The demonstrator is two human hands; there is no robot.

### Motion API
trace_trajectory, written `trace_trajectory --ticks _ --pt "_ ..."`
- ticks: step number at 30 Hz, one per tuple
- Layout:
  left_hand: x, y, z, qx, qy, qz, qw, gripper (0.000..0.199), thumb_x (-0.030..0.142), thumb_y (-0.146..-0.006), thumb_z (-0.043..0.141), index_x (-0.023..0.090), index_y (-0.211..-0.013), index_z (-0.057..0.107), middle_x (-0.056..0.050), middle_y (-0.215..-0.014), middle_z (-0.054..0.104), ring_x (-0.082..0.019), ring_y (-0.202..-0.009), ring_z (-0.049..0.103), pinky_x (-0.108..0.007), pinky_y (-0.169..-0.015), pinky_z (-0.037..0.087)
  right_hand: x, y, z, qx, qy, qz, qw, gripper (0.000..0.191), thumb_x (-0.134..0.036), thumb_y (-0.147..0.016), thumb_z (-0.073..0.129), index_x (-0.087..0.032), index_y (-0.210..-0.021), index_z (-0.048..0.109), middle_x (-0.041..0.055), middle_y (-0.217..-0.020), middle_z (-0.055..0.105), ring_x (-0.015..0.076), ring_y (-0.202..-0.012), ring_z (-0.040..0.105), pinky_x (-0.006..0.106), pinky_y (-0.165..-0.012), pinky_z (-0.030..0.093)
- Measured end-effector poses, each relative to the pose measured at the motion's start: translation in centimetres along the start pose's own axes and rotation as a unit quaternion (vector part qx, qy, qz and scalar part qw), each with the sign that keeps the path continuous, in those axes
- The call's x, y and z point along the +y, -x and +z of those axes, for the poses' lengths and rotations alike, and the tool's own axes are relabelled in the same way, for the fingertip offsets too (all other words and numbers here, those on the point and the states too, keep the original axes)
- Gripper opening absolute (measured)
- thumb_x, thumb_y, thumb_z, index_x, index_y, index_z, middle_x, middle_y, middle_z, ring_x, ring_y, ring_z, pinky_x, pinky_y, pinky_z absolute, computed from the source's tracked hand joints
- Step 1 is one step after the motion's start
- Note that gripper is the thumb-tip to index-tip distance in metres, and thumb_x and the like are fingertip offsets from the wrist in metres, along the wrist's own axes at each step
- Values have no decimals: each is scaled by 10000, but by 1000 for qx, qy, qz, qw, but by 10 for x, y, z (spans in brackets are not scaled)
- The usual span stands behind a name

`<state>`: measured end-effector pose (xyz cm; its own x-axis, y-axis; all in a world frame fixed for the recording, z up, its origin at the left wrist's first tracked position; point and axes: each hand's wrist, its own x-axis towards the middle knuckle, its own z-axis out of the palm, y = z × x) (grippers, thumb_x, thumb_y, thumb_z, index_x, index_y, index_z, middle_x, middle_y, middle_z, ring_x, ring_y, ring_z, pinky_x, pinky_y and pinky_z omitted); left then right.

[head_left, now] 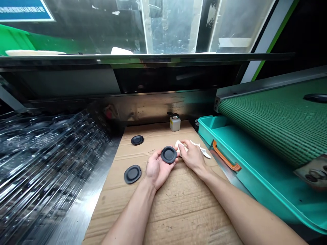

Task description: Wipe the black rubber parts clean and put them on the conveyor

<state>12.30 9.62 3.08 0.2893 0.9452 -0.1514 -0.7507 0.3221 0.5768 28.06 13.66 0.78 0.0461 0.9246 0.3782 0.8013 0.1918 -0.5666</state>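
Observation:
A round black disc-shaped part (169,154) with a raised rim rests in my left hand (159,168), fingers curled round its edge. Just to the right, my right hand (191,154) grips a white cloth (178,144) between thumb and fingers, close beside the disc. Another piece of white cloth (204,152) lies on the cardboard by that hand. Two similar black parts lie on the cardboard sheet (178,211) to the left: a nearer one (132,174) and a farther one (137,140).
A small bottle (175,123) with a dark top stands at the cardboard's back. Stacked clear plastic trays (46,163) fill the left. On the right are a turquoise bin (245,177) with an orange handle (226,158) and a green conveyor belt (281,115). A metal ledge (153,105) runs behind.

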Motion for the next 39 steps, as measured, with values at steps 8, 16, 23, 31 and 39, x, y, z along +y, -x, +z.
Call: trace_trajectory --ticks 8,16,23,31,39 --pt "-27 8 9 28 -500 332 799 788 257 -680 803 226 -1365 415 -92 -1280 578 -228 -1218 527 -385 -1062 408 -4 -3 -8 -50 2 31 998 285 -431 -942 460 -269 -1109 626 39 -916 723 205 -854 659 272 -701 424" --pt "-28 21 17 -2 -644 427 635 915 254 -713 779 273 -1453 241 -66 -1253 595 -212 -1166 548 -377 -1014 446 -4 -3 -13 -68 -1 26 997 285 -407 -941 467 -258 -1133 617 43 -948 721 204 -862 655 270 -698 427" --pt "-30 19 14 20 -640 387 663 932 280 -714 768 266 -1462 213 -62 -1236 612 -213 -1162 558 -379 -1019 446 -1 -5 -9 -63 -5 28 998 289 -436 -934 472 -265 -1110 624 36 -895 724 206 -830 656 273 -672 422" --pt "-19 19 13 46 -671 297 678 271 431 -919 471 207 -939 623 -38 -863 683 -172 -798 632 -285 -737 479 2 -2 -2 -21 3 2 1000 282 -436 -930 469 -274 -1095 631 33 -960 722 219 -918 653 308 -794 434" --pt "-7 18 -5 166 -846 179 475 420 554 -909 395 222 -1002 636 -107 -1021 620 -255 -884 617 -346 -703 445 4 -2 0 -12 17 -3 1000 286 -441 -923 471 -282 -1084 646 36 -935 719 236 -940 648 326 -821 417"
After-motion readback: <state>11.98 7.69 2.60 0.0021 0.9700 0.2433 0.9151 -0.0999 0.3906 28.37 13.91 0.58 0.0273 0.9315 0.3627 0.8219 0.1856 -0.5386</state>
